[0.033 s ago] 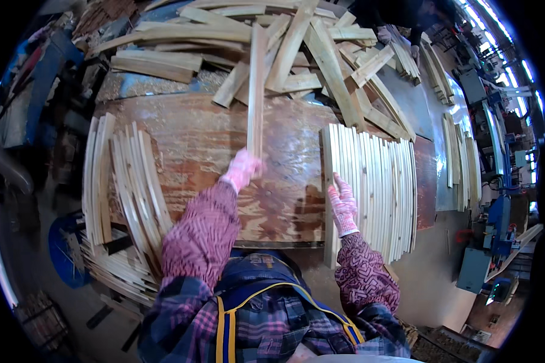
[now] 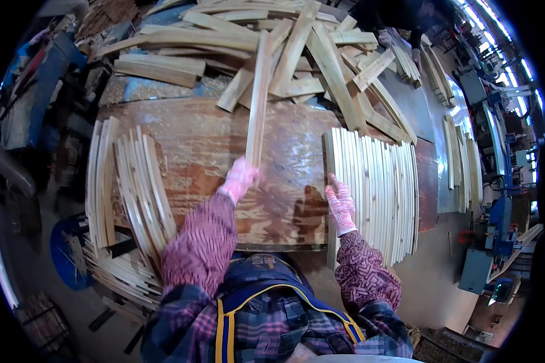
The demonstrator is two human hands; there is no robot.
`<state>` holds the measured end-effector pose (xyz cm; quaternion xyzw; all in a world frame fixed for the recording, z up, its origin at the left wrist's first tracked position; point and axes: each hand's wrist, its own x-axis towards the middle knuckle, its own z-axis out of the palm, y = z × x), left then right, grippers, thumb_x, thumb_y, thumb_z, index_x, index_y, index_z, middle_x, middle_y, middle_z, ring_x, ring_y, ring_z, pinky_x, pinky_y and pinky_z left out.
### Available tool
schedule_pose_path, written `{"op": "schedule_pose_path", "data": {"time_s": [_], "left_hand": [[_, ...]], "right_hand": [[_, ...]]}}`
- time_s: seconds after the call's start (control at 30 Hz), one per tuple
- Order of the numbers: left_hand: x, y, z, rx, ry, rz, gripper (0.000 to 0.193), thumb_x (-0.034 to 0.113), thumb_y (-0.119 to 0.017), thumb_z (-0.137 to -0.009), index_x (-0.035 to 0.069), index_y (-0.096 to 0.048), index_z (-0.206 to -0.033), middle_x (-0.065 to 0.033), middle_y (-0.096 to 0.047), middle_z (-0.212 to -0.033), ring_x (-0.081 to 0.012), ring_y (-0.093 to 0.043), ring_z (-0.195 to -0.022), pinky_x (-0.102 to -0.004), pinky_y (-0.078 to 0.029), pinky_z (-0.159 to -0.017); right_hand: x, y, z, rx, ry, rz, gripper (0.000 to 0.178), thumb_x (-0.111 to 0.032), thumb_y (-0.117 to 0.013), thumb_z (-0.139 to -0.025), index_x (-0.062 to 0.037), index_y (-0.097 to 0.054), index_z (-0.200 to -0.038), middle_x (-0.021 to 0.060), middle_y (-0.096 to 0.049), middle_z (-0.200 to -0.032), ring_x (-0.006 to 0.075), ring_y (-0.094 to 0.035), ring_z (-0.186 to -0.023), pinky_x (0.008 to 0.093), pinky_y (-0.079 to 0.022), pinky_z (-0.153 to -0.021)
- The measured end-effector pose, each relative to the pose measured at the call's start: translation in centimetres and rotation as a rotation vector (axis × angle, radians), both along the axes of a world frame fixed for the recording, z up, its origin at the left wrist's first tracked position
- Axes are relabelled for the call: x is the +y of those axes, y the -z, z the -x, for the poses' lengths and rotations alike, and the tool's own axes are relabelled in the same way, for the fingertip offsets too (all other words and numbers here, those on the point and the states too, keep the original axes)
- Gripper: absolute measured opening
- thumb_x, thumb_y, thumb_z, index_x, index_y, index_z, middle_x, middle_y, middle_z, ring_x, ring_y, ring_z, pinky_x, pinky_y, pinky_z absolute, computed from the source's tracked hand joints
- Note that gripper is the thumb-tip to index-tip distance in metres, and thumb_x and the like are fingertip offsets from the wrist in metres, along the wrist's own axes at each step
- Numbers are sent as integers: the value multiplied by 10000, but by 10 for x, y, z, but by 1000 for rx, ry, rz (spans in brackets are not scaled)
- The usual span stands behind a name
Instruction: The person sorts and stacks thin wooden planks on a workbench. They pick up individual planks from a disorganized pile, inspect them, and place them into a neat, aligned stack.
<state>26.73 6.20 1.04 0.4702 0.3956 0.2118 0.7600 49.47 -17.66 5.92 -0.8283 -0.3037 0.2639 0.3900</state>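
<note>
My left hand (image 2: 241, 178), in a pink-and-white glove, is closed round the near end of a long wooden strip (image 2: 259, 100). The strip points away from me over the plywood tabletop (image 2: 194, 139), its far end above a loose pile of boards. My right hand (image 2: 341, 202), gloved alike, rests on the left edge of a row of pale wooden strips (image 2: 375, 193) packed side by side. Its fingers are stretched out along the outermost strip and grip nothing.
Loose boards (image 2: 194, 37) lie heaped across the far side. More strips (image 2: 140, 187) stand grouped at the left, beside a blue round bin (image 2: 66, 254). Machines (image 2: 499, 218) line the right. A person in dark clothing (image 2: 399, 13) is at the far right, near other stacked strips (image 2: 406, 63).
My left hand has drawn slightly nearer to me with the strip, whose far end now leans a little more to the right. My right hand stays at the row's edge.
</note>
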Motion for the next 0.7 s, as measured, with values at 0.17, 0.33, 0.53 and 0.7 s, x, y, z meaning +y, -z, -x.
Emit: {"op": "schedule_pose_path", "data": {"time_s": [0.17, 0.33, 0.53, 0.7], "left_hand": [[-70, -5, 122, 88, -279, 156, 396, 100, -747, -875, 67, -617, -1248, -16, -658, -913, -124, -615, -773, -274, -505, -640], [-96, 107, 205, 520, -480, 388, 645, 82, -709, -903, 130, -396, -1465, -110, -617, -1159, -223, -644, -863, -356, -591, -700], [-87, 58, 161, 532, -557, 340, 820, 12, -694, -873, 220, -317, -1571, -20, -596, -897, -108, -543, -616, -284, -518, -546], [-90, 59, 185, 412, -594, 423, 518, 19, -706, -877, 130, -518, -1347, -22, -616, -889, -135, -611, -689, -300, -557, -586]], "right_hand": [[118, 36, -14, -285, -137, -24, 686, -340, -681, -913, -123, -429, -1513, 203, -552, -1381, 371, -532, -1265, 435, -435, -1057], [317, -3, -21, -651, -306, -84, 787, -492, -693, -865, -124, -416, -1504, 198, -531, -1417, 402, -521, -1276, 483, -450, -1038], [420, -3, 112, -539, -492, -42, 950, -507, -691, -861, -53, -256, -1572, 243, -420, -1529, 401, -452, -1380, 452, -364, -1147], [417, -4, 194, 241, -429, 232, 1161, -401, -817, -792, -71, -59, -1608, 275, -528, -1414, 381, -550, -1288, 397, -433, -1096]]}}
